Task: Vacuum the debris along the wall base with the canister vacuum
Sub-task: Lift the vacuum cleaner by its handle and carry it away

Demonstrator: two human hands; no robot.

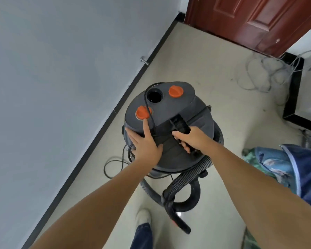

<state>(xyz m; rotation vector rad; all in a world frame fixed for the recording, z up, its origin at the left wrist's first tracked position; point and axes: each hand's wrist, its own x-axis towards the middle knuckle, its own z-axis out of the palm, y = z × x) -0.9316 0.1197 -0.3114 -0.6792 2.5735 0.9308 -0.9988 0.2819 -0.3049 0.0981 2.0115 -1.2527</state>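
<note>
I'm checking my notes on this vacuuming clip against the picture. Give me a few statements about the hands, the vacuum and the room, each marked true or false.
1. The right hand grips the black handle on top of the canister vacuum. True.
2. The left hand hangs clear of the vacuum. False: it rests flat on the lid, its forefinger touching the nearer orange knob.
3. The lid carries three orange knobs. False: two show, the other orange knob beside an open round port.
4. The hose lies coiled on the floor beside the canister. True.
5. The red-brown door stands beyond the vacuum. True.
</note>
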